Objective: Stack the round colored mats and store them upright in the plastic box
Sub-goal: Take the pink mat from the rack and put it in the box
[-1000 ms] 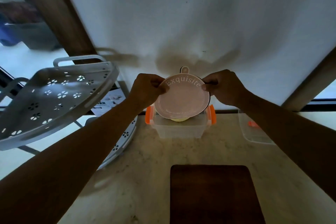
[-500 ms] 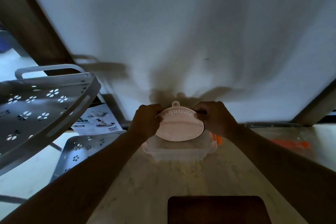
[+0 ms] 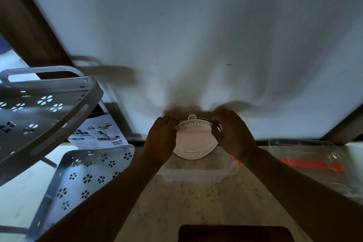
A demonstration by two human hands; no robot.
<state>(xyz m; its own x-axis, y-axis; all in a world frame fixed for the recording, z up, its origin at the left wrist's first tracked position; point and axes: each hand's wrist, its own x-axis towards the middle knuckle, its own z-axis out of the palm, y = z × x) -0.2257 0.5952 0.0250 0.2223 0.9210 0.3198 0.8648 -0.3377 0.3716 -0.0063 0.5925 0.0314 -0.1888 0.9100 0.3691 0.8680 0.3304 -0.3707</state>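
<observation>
While both hands, left hand [image 3: 160,139] and right hand [image 3: 233,133], pinched the mats [image 3: 195,141] upright in the plastic box [image 3: 196,175], a clear lid [image 3: 306,155] lay right of the grip, perforated rack [image 3: 47,116] left

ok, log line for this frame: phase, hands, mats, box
phase: lowering | left hand: grips mats' left edge | right hand: grips right edge | stacked mats: upright, over box | plastic box: open, on counter

Two bare forearms, no sleeves, no watch, no rings or bands visible. Left hand [image 3: 161,139] and right hand [image 3: 233,133] ungloved, knuckles rounded, fingernails not discernible in dim light. Nothing worn from wrist to frame edge.
</observation>
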